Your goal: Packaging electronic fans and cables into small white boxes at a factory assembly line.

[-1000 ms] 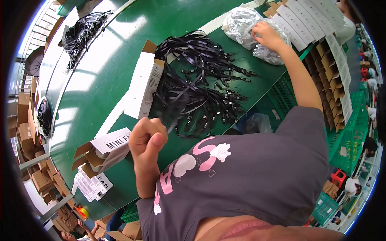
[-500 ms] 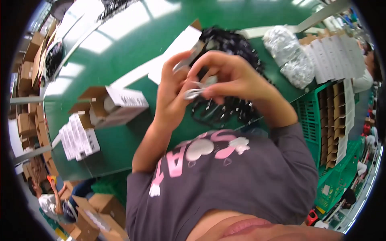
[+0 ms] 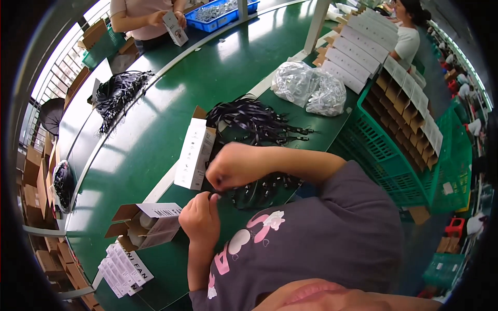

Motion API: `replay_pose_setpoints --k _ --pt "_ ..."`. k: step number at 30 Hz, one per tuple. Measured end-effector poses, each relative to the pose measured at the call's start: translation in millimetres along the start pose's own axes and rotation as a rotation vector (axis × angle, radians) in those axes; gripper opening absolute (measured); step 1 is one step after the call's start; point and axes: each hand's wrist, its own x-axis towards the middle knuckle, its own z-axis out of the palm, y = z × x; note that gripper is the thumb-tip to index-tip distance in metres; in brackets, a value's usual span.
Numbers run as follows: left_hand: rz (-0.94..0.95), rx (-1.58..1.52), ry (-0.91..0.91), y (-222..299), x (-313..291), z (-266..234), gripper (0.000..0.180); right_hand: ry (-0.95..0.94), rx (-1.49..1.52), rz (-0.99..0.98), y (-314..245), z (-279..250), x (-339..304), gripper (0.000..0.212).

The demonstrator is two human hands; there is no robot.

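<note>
My left hand (image 3: 200, 218) is closed, thumb against the fingers, beside the near end of a tall white box (image 3: 195, 154). A small dark thing shows at its thumb, too little to name. My right hand (image 3: 232, 165) is curled shut just beyond it, against the box's right side, and its fingers hide whatever they grip. Behind and under my right forearm lies a tangled heap of black cords (image 3: 249, 118) with small clips at their ends. To the left stands an open carton (image 3: 161, 225) with a pale round thing inside.
Several flat printed leaflets (image 3: 123, 270) lie at the lower left. Bagged clear plastic (image 3: 309, 87) and a row of white cartons (image 3: 353, 49) stand at the far right, above a green crate (image 3: 384, 137) of boxes. A co-worker (image 3: 148, 18) holds a box across the table, near a blue tray (image 3: 220, 14).
My hands have come down from close in front of me to the table by the white box. The pale thing with a white cable they held no longer shows. The view has swung round.
</note>
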Motion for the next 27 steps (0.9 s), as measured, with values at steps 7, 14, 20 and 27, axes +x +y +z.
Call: replay_pose_setpoints --k 7,14,20,27 --pt "-0.562 -0.839 0.012 -4.8 -44.0 -7.2 0.029 0.056 0.661 -0.543 -15.1 35.1 30.7 0.015" --pt "-0.384 -0.254 0.799 -53.0 -73.0 -74.7 0.034 0.198 0.902 -0.2 -50.2 43.7 73.6 0.02" --pt "-0.787 -0.464 0.531 -133.3 -63.9 -158.0 0.05 0.041 1.09 -0.139 -96.7 69.6 152.3 0.022" --pt "-0.729 -0.368 -0.348 -155.4 -48.4 -179.3 0.024 0.196 0.664 -0.36 -100.1 114.2 198.3 0.017"
